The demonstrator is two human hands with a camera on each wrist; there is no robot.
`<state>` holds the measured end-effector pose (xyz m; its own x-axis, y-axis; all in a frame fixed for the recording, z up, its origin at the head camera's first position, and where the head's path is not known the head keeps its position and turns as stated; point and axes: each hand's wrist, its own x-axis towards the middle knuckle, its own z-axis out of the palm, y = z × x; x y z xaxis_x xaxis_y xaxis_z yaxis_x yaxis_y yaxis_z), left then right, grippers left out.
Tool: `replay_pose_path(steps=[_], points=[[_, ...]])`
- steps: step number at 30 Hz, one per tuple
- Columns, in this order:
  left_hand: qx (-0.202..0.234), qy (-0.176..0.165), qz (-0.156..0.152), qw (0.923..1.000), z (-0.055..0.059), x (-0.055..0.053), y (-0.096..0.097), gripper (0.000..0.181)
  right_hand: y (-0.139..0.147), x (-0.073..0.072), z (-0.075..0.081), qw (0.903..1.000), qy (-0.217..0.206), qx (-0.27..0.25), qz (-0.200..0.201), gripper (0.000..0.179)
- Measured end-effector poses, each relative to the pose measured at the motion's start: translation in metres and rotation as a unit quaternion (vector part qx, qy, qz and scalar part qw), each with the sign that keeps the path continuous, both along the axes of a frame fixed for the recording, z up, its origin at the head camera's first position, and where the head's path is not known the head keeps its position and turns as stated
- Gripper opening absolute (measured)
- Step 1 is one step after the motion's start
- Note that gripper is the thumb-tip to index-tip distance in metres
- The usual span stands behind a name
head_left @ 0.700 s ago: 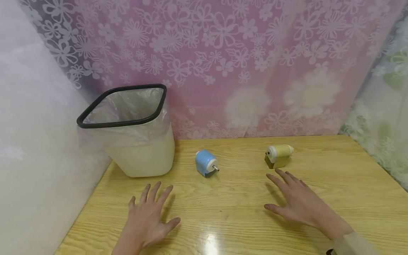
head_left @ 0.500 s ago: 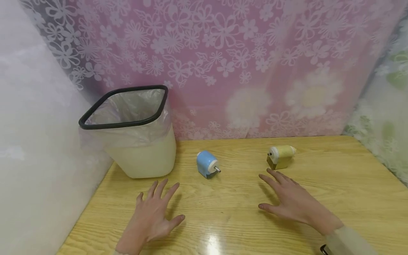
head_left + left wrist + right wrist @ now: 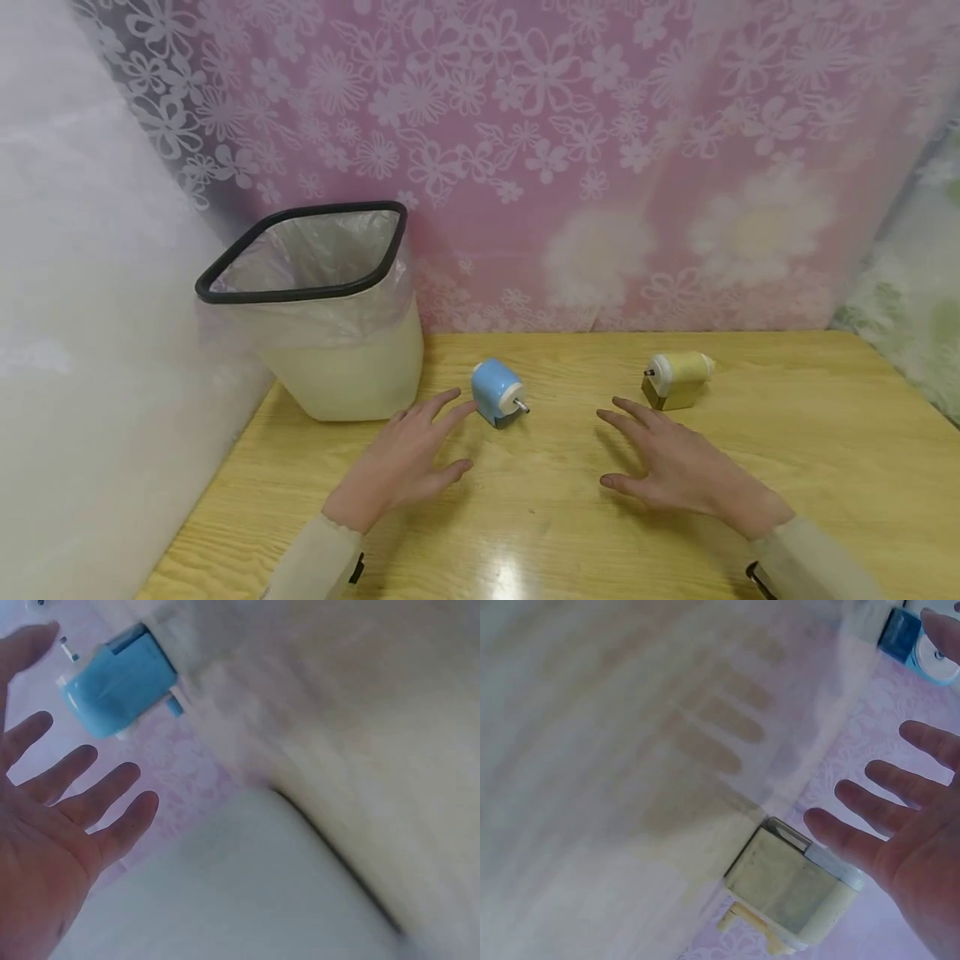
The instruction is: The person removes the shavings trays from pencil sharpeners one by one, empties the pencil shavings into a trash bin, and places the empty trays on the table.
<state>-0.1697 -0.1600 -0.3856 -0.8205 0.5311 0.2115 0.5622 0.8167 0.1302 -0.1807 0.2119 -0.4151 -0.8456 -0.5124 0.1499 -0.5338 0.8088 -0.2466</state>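
A blue pencil sharpener stands on the wooden table, a short metal rod sticking out of its white round end. My left hand hovers palm down just left of it, fingers spread, fingertips close to its side. In the left wrist view, the blue sharpener appears beyond the fingertips. Farther right is a yellow pencil sharpener with a white end. My right hand is spread over the table in front of it, holding nothing. A crank-like arm shows on the yellow sharpener in the right wrist view.
A pale trash bin with a black rim and a plastic liner stands at the back left. The wooden table ends at a pink flowered curtain. A white sheet hangs along the left side.
My left hand has moved right and forward, from in front of the bin to beside the blue sharpener. The right hand has shifted slightly left. The head view has turned a little.
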Motion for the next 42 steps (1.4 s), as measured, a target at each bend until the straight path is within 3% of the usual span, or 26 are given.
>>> replay_pose_path(steps=[6, 12, 17, 23, 30, 33, 37, 40, 42], points=[[-0.008, 0.021, -0.026, 0.9994, 0.004, -0.024, 0.012, 0.068, -0.004, -0.004, 0.002, 0.9998, -0.008, -0.011, 0.017, 0.081], [0.007, -0.006, -0.057, 0.9983, 0.004, -0.047, 0.025, 0.066, -0.007, -0.005, -0.004, 0.9994, -0.027, -0.015, 0.019, 0.077], [0.014, -0.02, -0.076, 0.9968, 0.001, -0.057, 0.032, 0.059, -0.01, -0.006, -0.006, 0.9994, -0.023, -0.011, 0.023, 0.075], [0.033, -0.008, -0.064, 0.9974, -0.001, -0.061, 0.037, 0.054, -0.01, -0.009, -0.004, 0.9995, -0.02, -0.001, 0.024, 0.075], [-0.001, -0.003, -0.024, 0.9997, 0.007, -0.072, 0.04, 0.058, -0.011, -0.015, -0.001, 0.9995, -0.015, 0.002, 0.029, 0.074], [-0.003, -0.045, -0.031, 0.9985, 0.012, -0.081, 0.041, 0.064, -0.012, -0.019, 0.0, 0.9995, -0.013, 0.0, 0.028, 0.073], [0.013, -0.133, -0.042, 0.9902, 0.013, -0.093, 0.043, 0.072, -0.014, -0.022, 0.0, 0.9995, -0.009, -0.001, 0.03, 0.072], [0.024, -0.168, -0.041, 0.9847, 0.011, -0.099, 0.045, 0.073, -0.014, -0.024, -0.001, 0.9994, -0.012, 0.001, 0.032, 0.071], [0.034, -0.172, -0.043, 0.9836, 0.01, -0.102, 0.046, 0.072, -0.015, -0.025, -0.001, 0.9994, -0.016, 0.003, 0.03, 0.071]])
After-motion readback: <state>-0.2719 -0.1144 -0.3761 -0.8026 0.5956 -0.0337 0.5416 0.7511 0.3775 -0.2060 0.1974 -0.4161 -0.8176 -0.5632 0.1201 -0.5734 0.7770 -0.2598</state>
